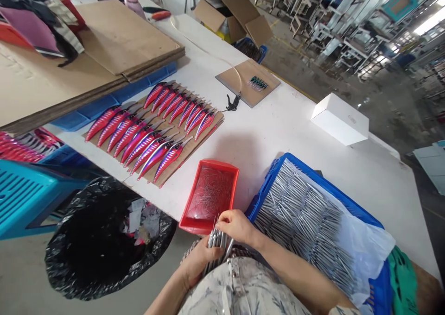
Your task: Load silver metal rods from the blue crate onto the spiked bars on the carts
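My left hand (pixel 201 261) is closed around a bundle of slim silver rods (pixel 217 241), held upright close to my body. At the top of that bundle, the thumb and fingers of my right hand (pixel 238 227) pinch together; what is between them is too small to make out. Just beyond both hands, a red bin (pixel 185 217) holds many thin wire pieces (pixel 212 192). To the right of my forearm stands a blue crate (pixel 267 178), lined with white sheeting and filled with rows of similar silver rods (pixel 302 213).
Two rows of pink and purple fishing lures (pixel 142 141) lie on a cardboard sheet. A black air blow gun (pixel 233 102) with a hose, a board (pixel 239 81) bearing small lures, and a white box (pixel 340 118) are farther back. A black-lined trash bin (pixel 104 241) stands left below the table.
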